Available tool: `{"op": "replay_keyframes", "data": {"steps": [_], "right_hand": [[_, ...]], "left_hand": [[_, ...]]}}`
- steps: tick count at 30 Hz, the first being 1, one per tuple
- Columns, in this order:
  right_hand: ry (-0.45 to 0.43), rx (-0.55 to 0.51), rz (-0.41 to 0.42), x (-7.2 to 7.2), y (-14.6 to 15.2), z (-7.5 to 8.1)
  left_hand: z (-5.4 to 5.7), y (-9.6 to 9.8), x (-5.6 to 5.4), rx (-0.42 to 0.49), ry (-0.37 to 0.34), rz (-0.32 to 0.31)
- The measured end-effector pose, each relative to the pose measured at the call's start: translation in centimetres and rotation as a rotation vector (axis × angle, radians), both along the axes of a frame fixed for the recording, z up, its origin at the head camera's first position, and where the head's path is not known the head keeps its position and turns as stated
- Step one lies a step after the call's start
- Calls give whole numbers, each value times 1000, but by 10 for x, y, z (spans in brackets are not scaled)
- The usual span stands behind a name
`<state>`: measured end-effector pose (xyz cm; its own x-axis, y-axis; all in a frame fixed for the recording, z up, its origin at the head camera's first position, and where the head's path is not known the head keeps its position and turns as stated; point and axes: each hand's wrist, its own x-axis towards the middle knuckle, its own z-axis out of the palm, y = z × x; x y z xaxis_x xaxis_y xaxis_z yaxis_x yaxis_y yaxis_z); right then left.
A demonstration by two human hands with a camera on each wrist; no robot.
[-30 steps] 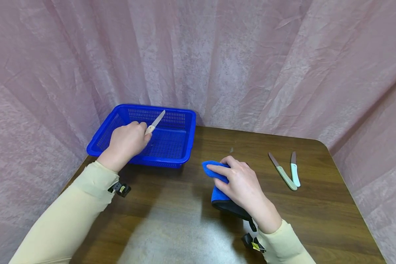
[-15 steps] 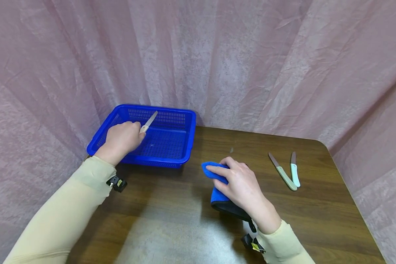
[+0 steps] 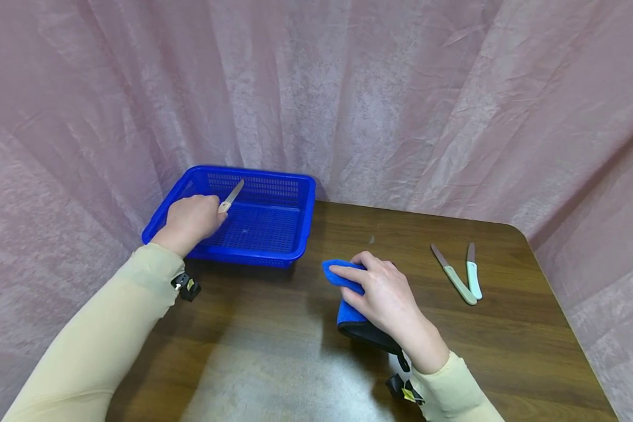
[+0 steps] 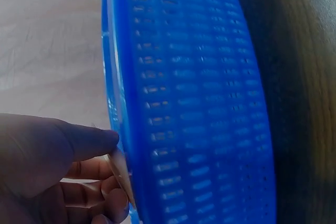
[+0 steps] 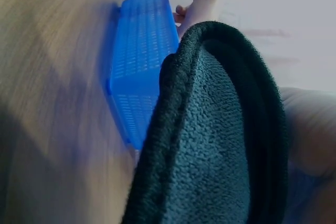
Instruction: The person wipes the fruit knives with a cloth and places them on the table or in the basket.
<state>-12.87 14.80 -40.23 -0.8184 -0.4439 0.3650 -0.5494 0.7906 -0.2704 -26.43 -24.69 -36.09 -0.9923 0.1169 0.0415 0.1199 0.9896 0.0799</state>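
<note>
My left hand (image 3: 192, 220) holds a small knife (image 3: 231, 196) by its cream handle, low over the left part of a blue plastic basket (image 3: 290, 256). The blade points up and away to the right. In the left wrist view, thumb and curled fingers (image 4: 86, 142) pinch the handle beside the basket's rim. Nearer the table's middle, my right hand (image 3: 382, 293) grips a folded blue cloth (image 3: 350, 313) with dark edging and a black loop. Much of the cloth is hidden under that hand; the right wrist view shows its fuzzy fold (image 5: 210, 140) up close.
Two more knives, one with a pale green handle (image 3: 460, 285) and one with a light aqua handle (image 3: 473, 280), lie on the wooden table (image 3: 527, 328) to the right. Pink curtains (image 3: 348, 105) hang close behind the basket and at both sides.
My left hand has shifted left and slightly lower inside the basket's outline, carrying the knife with it. The right hand and the blue cloth have stayed almost still.
</note>
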Motion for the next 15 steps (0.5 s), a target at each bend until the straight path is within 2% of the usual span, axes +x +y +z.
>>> {"op": "replay_keyframes", "data": {"steps": [9, 15], "right_hand": [[3, 5, 21, -2, -3, 0], [19, 5, 33, -2, -4, -2]], "left_hand": [[-7, -10, -10, -2, -82, 27], [-15, -17, -16, -4, -167, 49]]}}
